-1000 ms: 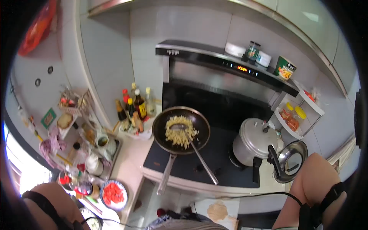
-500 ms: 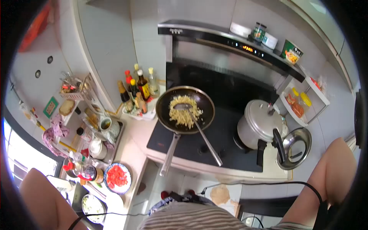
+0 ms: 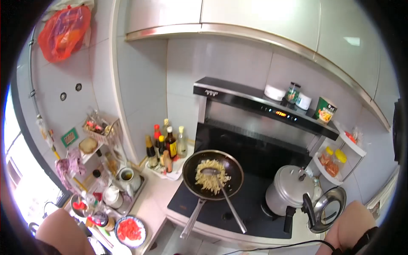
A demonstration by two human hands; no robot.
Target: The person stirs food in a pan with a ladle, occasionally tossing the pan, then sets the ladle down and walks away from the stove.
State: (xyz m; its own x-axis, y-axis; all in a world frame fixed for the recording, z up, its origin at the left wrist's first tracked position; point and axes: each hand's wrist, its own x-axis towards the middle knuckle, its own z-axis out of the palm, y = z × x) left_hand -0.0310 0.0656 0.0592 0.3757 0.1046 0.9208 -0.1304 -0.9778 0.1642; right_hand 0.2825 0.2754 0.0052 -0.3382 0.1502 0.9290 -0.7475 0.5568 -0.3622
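Observation:
Neither of my hands shows; only part of my left arm (image 3: 63, 233) enters at the lower left and part of my right arm (image 3: 350, 225) at the lower right. On the black stove (image 3: 255, 221) sits a frying pan (image 3: 190, 170) with its handle toward me. Chopped pale yellow food (image 3: 207, 182) lies in its middle. A metal spatula (image 3: 231, 208) rests in that food, its handle leaning over the rim with nobody holding it. Nearest my left arm is a blue-rimmed plate of chopped red pieces (image 3: 128, 230). Closest to my right arm is a metal lid or bowl (image 3: 335, 195).
A pressure cooker (image 3: 287, 191) stands right of the pan. Several sauce bottles (image 3: 171, 144) crowd a white tray at the left. Above the stove, a range hood (image 3: 255, 108) carries jars. A corner shelf (image 3: 355, 148) holds yellow-lidded jars. A dark cable (image 3: 280, 246) crosses low in front.
The view has tilted upward, so the stove and counter appear lower and the upper cabinets now show. Pan and spatula keep their places on the stove.

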